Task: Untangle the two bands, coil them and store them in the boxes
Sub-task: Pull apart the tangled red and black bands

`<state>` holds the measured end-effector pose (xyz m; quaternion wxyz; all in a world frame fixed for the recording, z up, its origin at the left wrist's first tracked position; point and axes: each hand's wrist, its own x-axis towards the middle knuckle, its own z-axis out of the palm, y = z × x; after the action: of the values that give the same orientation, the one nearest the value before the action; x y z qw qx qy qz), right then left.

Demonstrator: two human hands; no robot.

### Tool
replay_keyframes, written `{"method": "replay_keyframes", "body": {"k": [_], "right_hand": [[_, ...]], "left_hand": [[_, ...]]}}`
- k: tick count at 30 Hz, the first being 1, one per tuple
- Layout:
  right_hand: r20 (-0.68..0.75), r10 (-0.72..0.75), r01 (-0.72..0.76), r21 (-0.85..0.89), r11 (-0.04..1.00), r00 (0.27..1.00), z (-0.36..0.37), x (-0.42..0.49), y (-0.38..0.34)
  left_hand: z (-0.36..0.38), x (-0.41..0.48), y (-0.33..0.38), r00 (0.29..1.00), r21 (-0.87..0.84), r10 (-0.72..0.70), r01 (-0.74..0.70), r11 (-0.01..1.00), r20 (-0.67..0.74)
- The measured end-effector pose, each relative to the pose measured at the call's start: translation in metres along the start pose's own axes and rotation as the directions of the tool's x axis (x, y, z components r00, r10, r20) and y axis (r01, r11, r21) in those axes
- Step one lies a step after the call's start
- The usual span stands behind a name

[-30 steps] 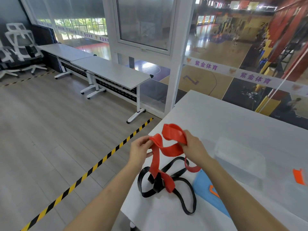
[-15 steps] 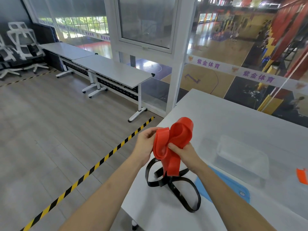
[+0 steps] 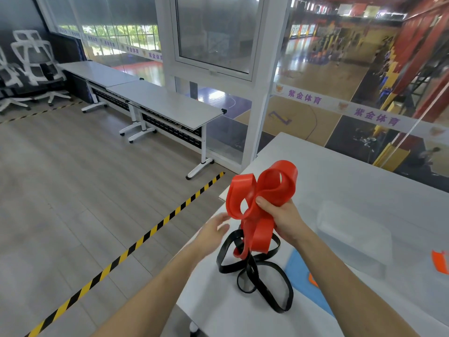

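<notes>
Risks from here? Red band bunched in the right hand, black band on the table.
1. The lower end of the red band looks caught in the black band; lifting further may tighten the tangle or drag it up.
2. Only the right hand grips the bunched loops, and the left hand is open beside them; they could spring loose.
3. The black band lies near the edge of the table; a tug might pull it off.

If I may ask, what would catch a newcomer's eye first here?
The bright red band, bunched into loops, stands out first, gripped by the right hand above the white table. Its lower end hangs into the black band lying on the table, while the left hand hovers open to its left.
</notes>
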<state>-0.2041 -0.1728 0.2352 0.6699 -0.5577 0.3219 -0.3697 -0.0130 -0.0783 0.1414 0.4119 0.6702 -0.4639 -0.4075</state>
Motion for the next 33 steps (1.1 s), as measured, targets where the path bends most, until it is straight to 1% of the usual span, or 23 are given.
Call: {"method": "replay_keyframes", "body": {"k": [1, 2, 4, 6, 8, 10, 12, 14, 16, 18, 22, 25, 30, 33], "right_hand": [[0.005, 0.003, -0.003, 0.011, 1.000, 1.000, -0.001, -0.001, 0.000], [0.003, 0.014, -0.014, 0.022, 1.000, 1.000, -0.003, -0.002, 0.001], [-0.005, 0.032, -0.032, 0.047, 0.998, 0.999, -0.006, -0.004, 0.001], [-0.009, 0.042, -0.042, 0.061, 0.997, 0.999, -0.008, -0.005, 0.001], [-0.022, 0.043, -0.042, 0.065, 0.997, 0.999, -0.012, -0.007, 0.000], [-0.044, 0.038, -0.035, 0.069, 0.997, 0.998, -0.019, -0.009, 0.001], [-0.069, 0.038, -0.034, 0.056, 0.998, 0.997, -0.026, -0.011, 0.005], [-0.112, 0.041, -0.041, 0.009, 0.999, 0.993, -0.033, -0.014, 0.015], [-0.158, 0.047, -0.054, -0.038, 0.998, 0.986, -0.038, -0.017, 0.028], [-0.190, 0.063, -0.073, -0.047, 0.996, 0.980, -0.040, -0.018, 0.036], [-0.208, 0.088, -0.085, 0.025, 0.996, 0.974, -0.042, -0.013, 0.032], [-0.191, 0.059, -0.050, 0.051, 0.997, 0.980, -0.040, -0.006, 0.014], [-0.180, -0.013, 0.035, 0.118, 0.992, 0.984, -0.034, -0.002, -0.020], [-0.195, -0.009, 0.039, 0.148, 0.988, 0.981, -0.032, -0.006, -0.030]], "left_hand": [[0.007, 0.000, -0.011, 0.998, 0.070, -0.045, 0.041, 0.997, 0.048], [0.014, -0.002, -0.016, 0.994, 0.101, -0.078, 0.070, 0.992, 0.082], [0.026, -0.004, -0.021, 0.986, 0.117, -0.112, 0.098, 0.988, 0.120], [0.035, -0.002, -0.028, 0.987, 0.209, -0.120, 0.097, 0.973, 0.103], [0.039, 0.001, -0.038, 0.992, 0.305, -0.123, 0.107, 0.946, 0.033], [0.039, 0.002, -0.049, 0.991, 0.291, -0.131, 0.133, 0.948, -0.028], [0.035, -0.001, -0.053, 0.988, 0.209, -0.131, 0.146, 0.967, -0.082], [0.029, -0.006, -0.056, 0.979, 0.106, -0.160, 0.174, 0.979, -0.128], [0.025, -0.009, -0.060, 0.974, 0.068, -0.182, 0.192, 0.979, -0.133], [0.024, -0.013, -0.067, 0.972, 0.097, -0.200, 0.213, 0.972, -0.127], [0.027, -0.017, -0.084, 0.956, 0.119, -0.255, 0.273, 0.955, -0.144], [0.030, -0.019, -0.093, 0.945, 0.125, -0.284, 0.305, 0.944, -0.161], [0.033, -0.017, -0.102, 0.948, 0.194, -0.279, 0.305, 0.932, -0.151], [0.035, -0.015, -0.105, 0.948, 0.223, -0.293, 0.315, 0.922, -0.127]]}}
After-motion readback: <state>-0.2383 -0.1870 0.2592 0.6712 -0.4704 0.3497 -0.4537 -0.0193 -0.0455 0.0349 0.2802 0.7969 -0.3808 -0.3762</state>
